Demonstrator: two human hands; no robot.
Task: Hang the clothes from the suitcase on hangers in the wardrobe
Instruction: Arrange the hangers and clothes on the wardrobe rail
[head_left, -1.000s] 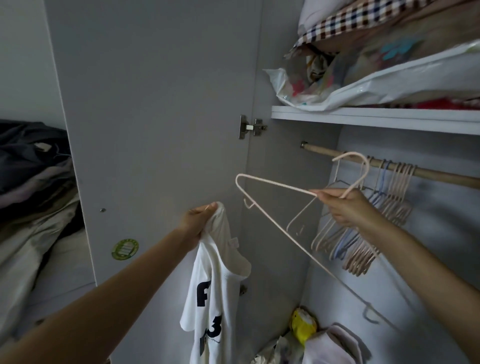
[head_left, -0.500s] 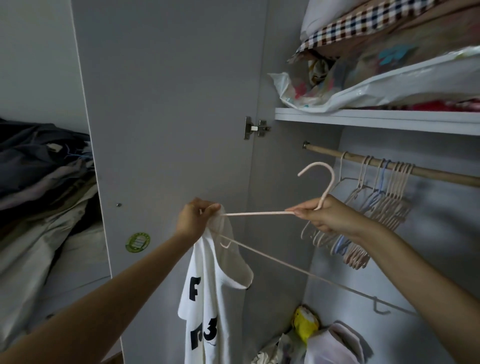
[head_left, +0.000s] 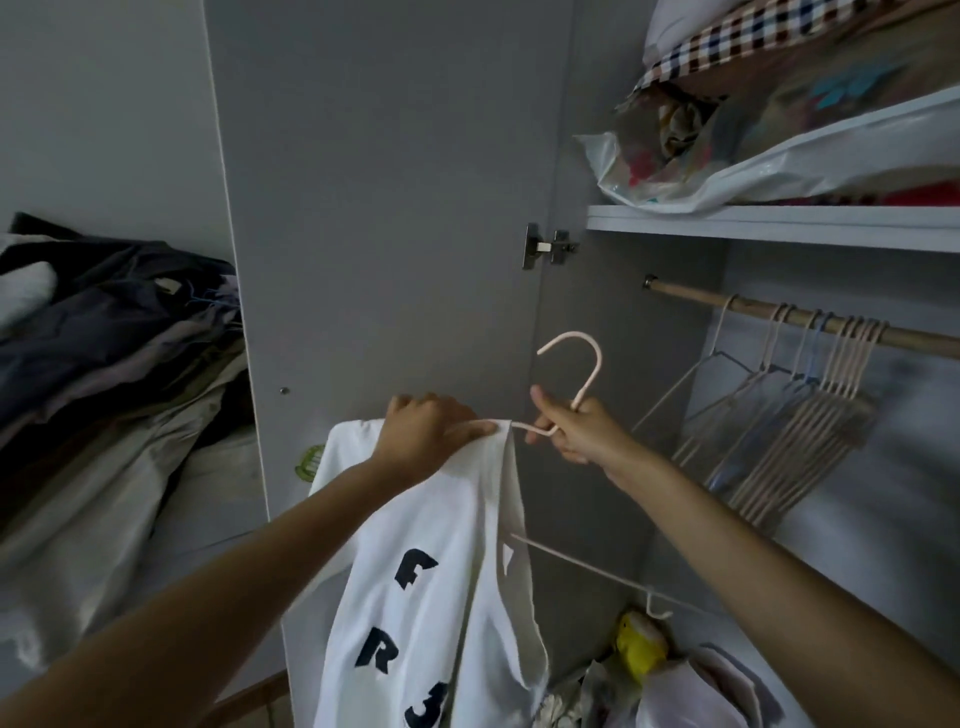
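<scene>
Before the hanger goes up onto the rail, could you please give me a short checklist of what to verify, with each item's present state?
1. Right hand grips the pink hanger at its neck: ok.
2. Left hand holds the white T-shirt at the top: ok.
3. Both hanger arms inside the shirt: not ok, one end sticks out.
4. Hook free: ok.
5. Free space on the wooden rail left of the empty hangers: ok.
6. Shirt sitting evenly: cannot tell.
</scene>
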